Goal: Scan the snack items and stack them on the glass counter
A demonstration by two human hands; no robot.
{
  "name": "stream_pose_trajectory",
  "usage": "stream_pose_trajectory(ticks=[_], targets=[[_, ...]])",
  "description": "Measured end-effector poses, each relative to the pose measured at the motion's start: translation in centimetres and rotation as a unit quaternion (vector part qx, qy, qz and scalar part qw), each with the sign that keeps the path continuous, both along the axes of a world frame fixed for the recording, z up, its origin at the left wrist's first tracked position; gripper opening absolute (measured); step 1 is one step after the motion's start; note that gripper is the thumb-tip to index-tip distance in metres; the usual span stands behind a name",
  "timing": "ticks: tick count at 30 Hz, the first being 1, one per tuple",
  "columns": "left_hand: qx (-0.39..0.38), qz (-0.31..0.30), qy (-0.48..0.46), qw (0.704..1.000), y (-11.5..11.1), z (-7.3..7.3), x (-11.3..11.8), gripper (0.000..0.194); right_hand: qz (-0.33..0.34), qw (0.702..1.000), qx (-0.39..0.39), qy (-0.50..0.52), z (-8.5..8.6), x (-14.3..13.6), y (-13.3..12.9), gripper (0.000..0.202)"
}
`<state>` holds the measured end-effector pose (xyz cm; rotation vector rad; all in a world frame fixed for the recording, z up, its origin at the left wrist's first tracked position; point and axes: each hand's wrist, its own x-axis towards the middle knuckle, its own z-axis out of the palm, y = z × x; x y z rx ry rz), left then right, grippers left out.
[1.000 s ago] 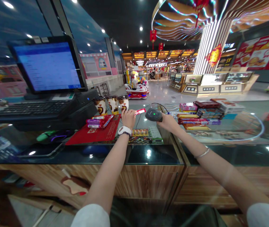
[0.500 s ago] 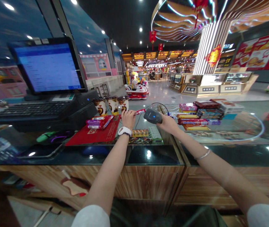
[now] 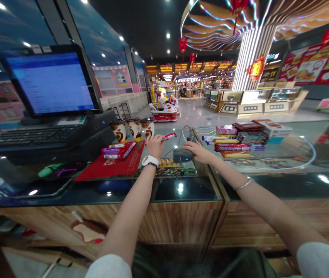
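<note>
My left hand (image 3: 154, 146) is closed around one end of a small candy bar in a red wrapper (image 3: 170, 136), which sticks out to the right above the glass counter. My right hand (image 3: 201, 151) grips a dark barcode scanner (image 3: 182, 155) with a small blue light on it; its head points left, just below and right of the candy bar. Left of my left hand, a bundle of Mentos rolls and other wrapped sweets (image 3: 118, 151) lies on a red sheet (image 3: 109, 168). Several lidded cups (image 3: 134, 128) stand behind that hand.
At the left stand a monitor (image 3: 50, 83) and a keyboard (image 3: 16, 136), with a phone (image 3: 44, 188) near the counter edge. Stacked candy boxes (image 3: 251, 136) and Mentos rolls (image 3: 231, 147) lie to the right. The scanner's cable runs over the glass top.
My right hand has lowered the scanner a little and turned it from pointing at the candy bar to lying more level. My left hand keeps its hold on the bar.
</note>
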<state>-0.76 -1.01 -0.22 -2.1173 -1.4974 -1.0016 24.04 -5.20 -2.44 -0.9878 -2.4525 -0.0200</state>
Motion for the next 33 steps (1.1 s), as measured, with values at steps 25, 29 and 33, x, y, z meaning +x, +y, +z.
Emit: stream_pose_trajectory(ticks=[25,29,33], targets=[[0.011,-0.069,0.004,0.998,-2.2,1.3,2.4,0.026,-0.055,0.977,0.075,0.192,-0.6,0.7,1.8,0.062],[0.022,-0.094,0.011,0.995,-3.7,2.5,3.8,0.028,-0.101,0.964,0.142,0.203,1.5,0.9,0.0,0.06],[0.023,-0.123,0.05,0.991,-5.0,3.1,5.9,0.03,-0.115,0.972,0.148,0.143,2.9,2.1,-2.3,0.057]])
